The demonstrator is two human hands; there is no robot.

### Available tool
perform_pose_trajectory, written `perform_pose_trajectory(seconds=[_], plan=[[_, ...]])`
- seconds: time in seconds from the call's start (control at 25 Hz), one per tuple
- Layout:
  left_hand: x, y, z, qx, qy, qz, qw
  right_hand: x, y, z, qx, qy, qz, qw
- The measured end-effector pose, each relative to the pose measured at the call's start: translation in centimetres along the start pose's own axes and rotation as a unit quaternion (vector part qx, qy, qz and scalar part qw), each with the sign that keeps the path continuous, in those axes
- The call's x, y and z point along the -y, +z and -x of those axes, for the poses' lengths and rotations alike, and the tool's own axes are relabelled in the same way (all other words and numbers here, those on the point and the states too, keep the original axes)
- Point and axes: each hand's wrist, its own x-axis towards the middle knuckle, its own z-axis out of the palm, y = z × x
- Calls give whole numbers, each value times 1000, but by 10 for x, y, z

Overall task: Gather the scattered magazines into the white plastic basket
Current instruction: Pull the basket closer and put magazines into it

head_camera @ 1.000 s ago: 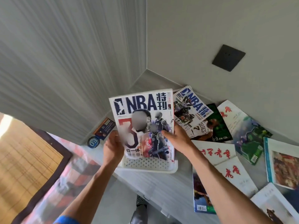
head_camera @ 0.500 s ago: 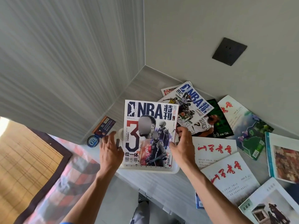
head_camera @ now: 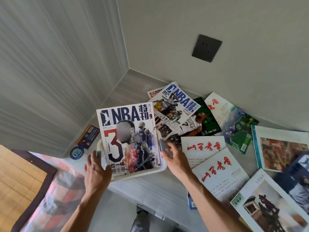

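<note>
Both hands flank the white plastic basket (head_camera: 145, 171), which stands at the near edge of the tabletop (head_camera: 133, 87), toward its left end. Left hand (head_camera: 97, 171) is spread, fingers loose, at the basket's left rim; contact with the rim cannot be confirmed. Right hand (head_camera: 175, 159) is likewise spread and holds nothing, palm down just beside the right rim. The NBA magazine (head_camera: 128, 138) with the large red "3" lies face up across the basket, covering nearly all of it; its far edge appears to overhang the rim.

Judged risk: the cover is glossy and slick, and the magazine looks larger than the basket opening, so it may be resting on the rim, not seated inside. Further magazines stacked on it could slide off. The basket sits close to the near edge; a push from either hand could tip it over that edge.

Remaining magazines are scattered to the right and behind: a second NBA issue (head_camera: 177, 104) overlapping a green-covered issue (head_camera: 205, 121), and two white magazines with red script (head_camera: 204, 148) lying partly one on the other. All are thin, flat, flexible and smooth-coated. The basket is rigid, with rounded corners. Tabletop surface is grey with a fine linear grain. Task is at an early stage.
</note>
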Motion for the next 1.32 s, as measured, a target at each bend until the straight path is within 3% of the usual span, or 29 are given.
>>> perform_pose_trajectory(seconds=[0.08,0.16,0.24,0.32,0.44,0.48,0.56,0.64,0.72,0.8,0.88,0.92,0.96,1.04,1.08,1.12,1.2,1.28,1.32], plan=[[-20,0,18,-86,105,-53,989,-35,-17,24,-49,-4,46,998],[-49,8,42,-144,232,-15,962,-86,-37,55,-105,0,130,986],[-81,37,81,-88,330,44,939,-135,-56,91,-119,35,257,958],[-112,76,121,72,343,77,933,-168,-62,123,-110,45,329,937],[-155,141,163,345,154,170,910,-191,-61,146,-80,54,377,921],[-165,155,169,392,62,218,892,-191,-61,148,-69,60,387,918],[-180,173,176,403,-121,309,853,-188,-68,150,-57,55,417,906],[-184,183,183,383,-221,361,821,-182,-77,151,-59,20,438,897],[-187,182,193,394,-197,377,815,-173,-90,144,-104,3,348,932],[-195,171,198,457,-106,406,784,-160,-105,135,-203,19,125,971],[-202,159,190,494,-5,459,739,-140,-118,129,-154,20,-132,979],[-206,152,184,475,17,475,741,-131,-123,128,-96,13,-231,968],[-210,146,178,438,21,482,758,-124,-126,126,-40,11,-280,959],[-212,133,166,304,30,406,861,-115,-129,124,6,8,-265,964],[-213,123,162,256,52,351,899,-113,-131,120,-21,15,-242,970],[-213,112,160,243,80,332,908,-113,-136,115,-71,37,-232,969],[-203,85,151,267,114,400,869,-107,-147,102,-116,95,-316,937],[-182,47,139,293,108,499,808,-82,-151,89,-31,102,-398,911],[-170,27,128,277,97,530,796,-65,-149,82,-4,82,-382,921]])
